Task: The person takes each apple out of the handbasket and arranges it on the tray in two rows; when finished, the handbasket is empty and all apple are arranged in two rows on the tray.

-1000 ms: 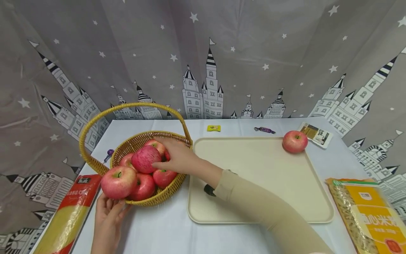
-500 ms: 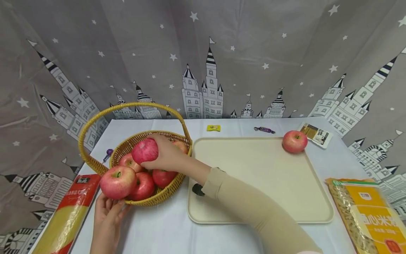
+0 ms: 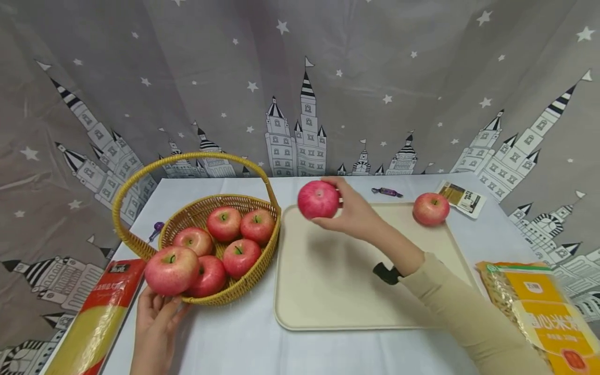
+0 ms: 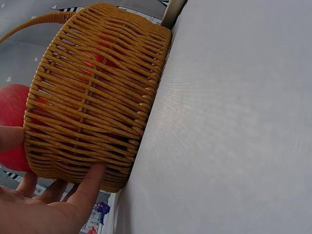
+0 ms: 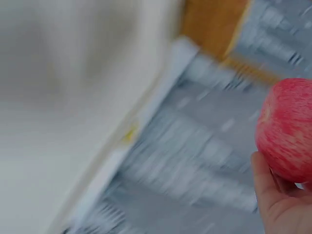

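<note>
A wicker basket (image 3: 255,273) with a tall arched handle stands at the left, holding several red apples. One large apple (image 3: 172,270) sits high at its near left rim. My left hand (image 3: 155,325) holds the basket there; in the left wrist view, fingers (image 4: 90,187) lie against the woven side and one digit reaches the rim. My right hand (image 3: 349,211) grips a deep pink apple (image 3: 319,199) between thumb and fingers, raised over the back left of the cream tray (image 3: 323,291). The same apple (image 5: 287,129) shows at the right wrist view's edge.
Another apple (image 3: 430,209) lies at the tray's back right corner beside a small flat packet (image 3: 463,199). A purple wrapped candy (image 3: 387,192) is behind the tray. A lollipop (image 3: 155,230) and a noodle bag (image 3: 100,312) lie left, a pasta bag (image 3: 539,307) right.
My right hand has lifted the deep pink apple out of the basket and carried it right, over the tray. The left hand stays at the basket's near left rim.
</note>
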Demonstrator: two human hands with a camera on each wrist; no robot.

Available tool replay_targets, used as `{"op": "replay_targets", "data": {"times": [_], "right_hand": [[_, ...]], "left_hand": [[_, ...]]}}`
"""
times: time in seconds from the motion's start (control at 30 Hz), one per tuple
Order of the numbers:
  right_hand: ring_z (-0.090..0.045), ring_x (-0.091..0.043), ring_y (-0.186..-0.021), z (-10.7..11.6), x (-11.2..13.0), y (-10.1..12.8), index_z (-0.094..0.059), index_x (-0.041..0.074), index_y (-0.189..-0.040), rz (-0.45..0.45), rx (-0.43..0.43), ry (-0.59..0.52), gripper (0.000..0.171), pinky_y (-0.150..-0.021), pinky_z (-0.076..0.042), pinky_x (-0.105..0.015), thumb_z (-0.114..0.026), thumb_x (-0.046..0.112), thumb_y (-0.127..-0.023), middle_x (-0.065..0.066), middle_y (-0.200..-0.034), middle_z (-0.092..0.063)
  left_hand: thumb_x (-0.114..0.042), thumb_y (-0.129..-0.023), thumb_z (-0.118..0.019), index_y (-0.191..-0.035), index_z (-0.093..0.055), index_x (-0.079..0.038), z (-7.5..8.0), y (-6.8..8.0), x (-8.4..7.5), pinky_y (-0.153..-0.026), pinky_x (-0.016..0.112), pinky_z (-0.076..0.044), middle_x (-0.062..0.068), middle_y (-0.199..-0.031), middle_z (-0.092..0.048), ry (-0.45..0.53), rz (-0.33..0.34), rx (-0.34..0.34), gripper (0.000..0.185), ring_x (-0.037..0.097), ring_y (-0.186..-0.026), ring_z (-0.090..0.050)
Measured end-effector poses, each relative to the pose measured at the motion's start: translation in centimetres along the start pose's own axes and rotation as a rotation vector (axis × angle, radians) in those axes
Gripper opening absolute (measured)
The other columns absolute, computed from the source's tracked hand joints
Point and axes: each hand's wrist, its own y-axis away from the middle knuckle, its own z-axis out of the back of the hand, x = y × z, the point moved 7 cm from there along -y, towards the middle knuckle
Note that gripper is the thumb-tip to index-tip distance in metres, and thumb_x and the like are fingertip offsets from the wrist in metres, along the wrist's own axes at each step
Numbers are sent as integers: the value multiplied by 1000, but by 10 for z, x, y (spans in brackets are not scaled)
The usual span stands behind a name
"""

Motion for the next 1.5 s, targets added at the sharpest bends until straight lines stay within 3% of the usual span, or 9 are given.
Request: {"op": "replay_targets", "data": {"times": [0.17,0.3,0.43,0.57,0.9,1.07,1.17,1.27,1.5], "right_hand": [[-46,-38,-122,53,-82,14,-29,8,-145,-183,-117,108,90,-95,-47,-54,-83,27,-76,-19,-139,-41],[-40,-42,-127,74,-135,26,-25,4,-149,-294,-119,184,94,-97,-43,-58,-80,31,-78,-24,-143,-36],[-40,-43,-126,78,-161,29,-28,-2,-145,-343,-100,192,90,-99,-42,-58,-79,31,-80,-27,-140,-37],[-42,-42,-125,76,-169,27,-29,-2,-143,-347,-98,193,89,-99,-42,-57,-80,33,-79,-26,-138,-40],[-42,-42,-125,70,-172,20,-25,1,-148,-331,-84,204,93,-99,-42,-57,-79,33,-79,-26,-140,-38],[-36,-42,-128,73,-160,19,-24,2,-150,-287,-131,292,99,-99,-41,-60,-79,39,-77,-25,-143,-35],[-30,-40,-132,71,-135,17,-29,4,-149,-190,-190,353,92,-102,-37,-60,-79,37,-78,-21,-146,-34],[-27,-37,-136,59,-101,12,-34,4,-147,-79,-194,348,84,-108,-31,-57,-78,32,-80,-18,-148,-34],[-45,-28,-124,-15,-27,0,-39,9,-146,95,-7,116,74,-102,-43,-45,-76,27,-84,-13,-141,-43]], "left_hand": [[0,-98,-47,-134,-32,-27,2,-2,1,-81,19,-53,-1,-143,-29,-9,31,-21,47,17,-133,-28],[1,-98,-47,-134,-32,-26,4,-2,1,-80,19,-53,-1,-142,-29,-4,31,-28,48,18,-133,-27],[2,-98,-46,-134,-32,-25,4,-2,1,-80,20,-54,-2,-139,-32,4,18,-26,47,17,-131,-30],[1,-98,-46,-134,-32,-26,4,-2,2,-80,19,-53,2,-143,-29,5,28,-29,47,16,-133,-29],[-5,-100,-47,-139,-26,-28,2,-3,4,-79,17,-53,3,-152,-19,-55,99,-63,50,18,-140,-22],[-6,-100,-48,-140,-26,-28,2,-3,3,-79,17,-53,3,-152,-20,-56,92,-59,51,18,-139,-23],[-3,-100,-47,-138,-28,-27,1,-2,2,-80,18,-53,5,-150,-21,-39,61,-40,49,19,-137,-25],[-2,-99,-47,-137,-29,-27,1,-2,2,-80,19,-53,6,-150,-21,-23,43,-22,48,19,-136,-26],[-3,-99,-47,-137,-29,-26,0,-2,2,-81,19,-53,5,-148,-23,-30,39,-19,48,19,-134,-27]]}}
